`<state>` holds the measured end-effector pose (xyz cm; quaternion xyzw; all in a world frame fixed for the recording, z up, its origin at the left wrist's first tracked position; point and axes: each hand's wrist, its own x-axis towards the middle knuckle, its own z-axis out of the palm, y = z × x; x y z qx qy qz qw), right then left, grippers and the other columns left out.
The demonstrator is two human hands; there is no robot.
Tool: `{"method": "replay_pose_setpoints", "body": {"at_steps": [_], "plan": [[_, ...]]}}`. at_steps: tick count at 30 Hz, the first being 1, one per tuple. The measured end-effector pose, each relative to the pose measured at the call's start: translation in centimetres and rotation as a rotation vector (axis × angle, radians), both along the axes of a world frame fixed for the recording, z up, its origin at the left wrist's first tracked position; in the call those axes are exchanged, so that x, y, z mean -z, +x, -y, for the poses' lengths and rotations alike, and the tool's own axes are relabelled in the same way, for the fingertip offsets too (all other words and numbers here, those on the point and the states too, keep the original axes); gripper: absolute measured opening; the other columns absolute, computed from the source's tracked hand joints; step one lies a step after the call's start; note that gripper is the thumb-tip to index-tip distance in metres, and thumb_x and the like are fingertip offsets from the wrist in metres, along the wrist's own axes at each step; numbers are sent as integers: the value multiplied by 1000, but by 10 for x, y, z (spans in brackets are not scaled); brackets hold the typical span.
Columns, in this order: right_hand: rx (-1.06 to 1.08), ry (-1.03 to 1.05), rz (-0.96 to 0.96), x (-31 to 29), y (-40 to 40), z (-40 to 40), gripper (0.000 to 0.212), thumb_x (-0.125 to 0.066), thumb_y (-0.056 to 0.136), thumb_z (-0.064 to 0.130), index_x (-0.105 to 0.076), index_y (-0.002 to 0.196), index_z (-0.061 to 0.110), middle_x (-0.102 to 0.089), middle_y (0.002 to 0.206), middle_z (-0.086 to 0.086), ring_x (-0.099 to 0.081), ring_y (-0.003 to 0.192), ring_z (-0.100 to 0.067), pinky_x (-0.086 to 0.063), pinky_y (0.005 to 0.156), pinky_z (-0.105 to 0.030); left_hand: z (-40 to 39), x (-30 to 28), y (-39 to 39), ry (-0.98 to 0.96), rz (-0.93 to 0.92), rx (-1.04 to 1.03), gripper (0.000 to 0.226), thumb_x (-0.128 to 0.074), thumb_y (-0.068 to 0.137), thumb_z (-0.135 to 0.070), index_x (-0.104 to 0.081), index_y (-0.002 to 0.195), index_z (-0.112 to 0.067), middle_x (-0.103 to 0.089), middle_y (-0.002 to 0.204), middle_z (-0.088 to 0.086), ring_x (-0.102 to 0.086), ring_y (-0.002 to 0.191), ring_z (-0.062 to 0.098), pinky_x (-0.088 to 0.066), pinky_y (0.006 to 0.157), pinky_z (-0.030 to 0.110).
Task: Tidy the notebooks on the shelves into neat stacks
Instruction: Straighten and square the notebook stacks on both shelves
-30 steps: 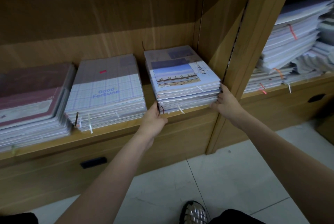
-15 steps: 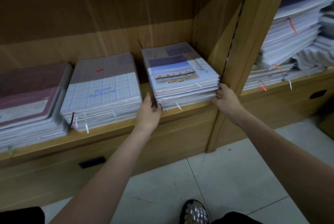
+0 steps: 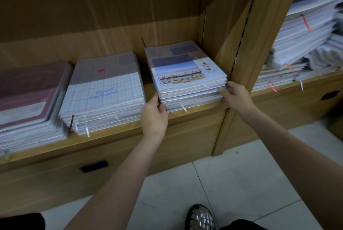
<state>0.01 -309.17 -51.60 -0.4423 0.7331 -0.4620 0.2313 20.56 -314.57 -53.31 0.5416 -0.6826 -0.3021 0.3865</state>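
You're bracing the beach-cover notebook stack (image 3: 187, 79) on the shelf (image 3: 118, 137), just right of the "Good Fortune" stack (image 3: 104, 92). Left hand (image 3: 154, 116) is pressing its left front corner, fingers hidden; right hand (image 3: 235, 96) is curling fingertips against its right edge.

Seascape stack (image 3: 178, 74) was blue/sand photo cover; Good Fortune stack (image 3: 105, 88) pale blue grid, grey top band; left stack (image 3: 27, 88) maroon; shelf (image 3: 194, 112) tan wood.

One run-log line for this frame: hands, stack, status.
left hand: presses stack's left front corner | right hand: holds right front corner | beach-cover notebook stack: on shelf | status: squaring edges
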Motion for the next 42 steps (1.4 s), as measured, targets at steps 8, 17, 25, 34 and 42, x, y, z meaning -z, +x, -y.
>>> {"method": "replay_pose_setpoints", "body": {"at_steps": [8, 17, 25, 34, 42], "plan": [[23, -3, -33, -2, 1, 1, 22, -50, 97, 22, -58, 115, 14, -62, 97, -1, -59, 103, -27, -48, 94, -49, 2, 5, 2, 36, -86, -15, 51, -51, 94, -9, -37, 141, -22, -59, 127, 2, -57, 114, 18, -48, 98, 38], [-39, 45, 17, -13, 4, 6, 78, -52, 94, 5, 0, 151, 22, -40, 144, -4, -43, 125, -20, -37, 96, -29, 1, -6, 23, 181, -43, 286, 83, -49, 89, 8, -3, 149, -26, -39, 146, 1, -40, 132, 13, -35, 110, 36], [-106, 60, -103, -11, 5, 3, 74, -48, 93, 0, -7, 150, 24, -39, 143, -5, -42, 127, -22, -37, 100, -31, 4, -15, 22, 274, -73, 410, 87, -52, 86, 12, -4, 149, -25, -40, 140, -7, -37, 132, 11, -32, 104, 23], [-113, 63, -201, -6, 6, 2, 77, -49, 91, -2, -6, 150, 21, -33, 147, -7, -37, 132, -25, -34, 109, -38, 9, -12, 16, 267, -109, 368, 83, -57, 86, 5, -12, 149, -24, -45, 138, -4, -43, 125, 8, -36, 105, 26], [-106, 54, -156, -6, 8, 6, 82, -52, 88, -6, -4, 150, 19, -27, 150, -6, -29, 136, -22, -28, 113, -35, 12, -22, 11, 264, -102, 355, 82, -55, 87, 5, -13, 149, -26, -48, 134, -4, -44, 122, 9, -37, 94, 21]]}}
